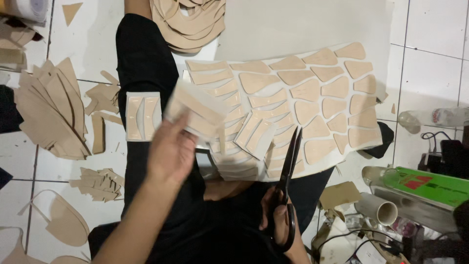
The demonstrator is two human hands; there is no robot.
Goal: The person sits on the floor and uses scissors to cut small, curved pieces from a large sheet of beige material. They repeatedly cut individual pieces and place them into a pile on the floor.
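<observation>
From the head camera, looking down at a lap in black trousers [146, 58], the big white sheet [293, 29] covered with tan stuck-on shapes serves as the landmark. The left hand [171, 151] sits just off the sheet's left edge, its grip closed on a small cut strip [195, 110] of white backing with tan pieces — the strip is blurred, lifted above the lap and overlapping the sheet's left rim. The right hand [278, 215] is below the sheet's lower edge, fingers through the handles of black scissors [288, 181]; the blades point up toward the sheet, nearly together, tips reaching over its lower rim. Left of the sheet, on the thigh, lies a cut piece [143, 116] with two tan shapes. Above the sheet's upper left corner rests a stack of tan curves [188, 22]. Further left, on the tiled floor [430, 63], lie tan offcuts [51, 110] in fanned heaps. Right of the sheet lies a clear bottle [435, 117]; below its right corner are a green box [430, 186] and a white roll [376, 209].
</observation>
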